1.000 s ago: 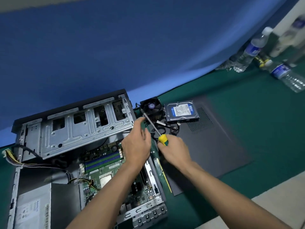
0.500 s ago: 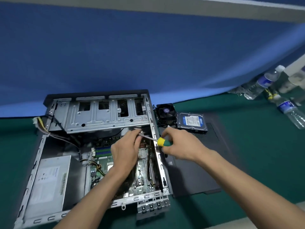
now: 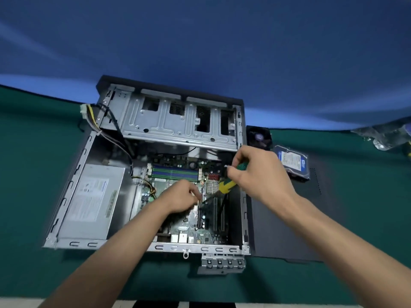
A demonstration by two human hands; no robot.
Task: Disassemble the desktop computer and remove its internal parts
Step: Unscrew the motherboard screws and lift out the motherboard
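An open desktop case (image 3: pixel 73 185) lies flat on the green table. Inside it are the green motherboard (image 3: pixel 189 225), a grey power supply (image 3: pixel 89 201) at the left and a metal drive cage (image 3: pixel 169 123) at the back. My right hand (image 3: pixel 255 172) grips a screwdriver (image 3: pixel 226 185) with a yellow and green handle, its shaft slanting down-left over the board. My left hand (image 3: pixel 180 196) hovers above the board's middle with fingers curled at the shaft's tip; what they hold is hidden.
A removed fan (image 3: pixel 259 136) and a hard drive (image 3: pixel 292 161) lie right of the case. The black side panel (image 3: pixel 287 218) lies flat beside them. Loose power cables (image 3: pixel 93 116) hang over the case's back left corner. Plastic bottles (image 3: pixel 382 134) sit far right.
Both hands have moved down from the drive cage's edge to the motherboard's middle. The screwdriver now points down-left into the case. The camera has tilted to look straight over the case.
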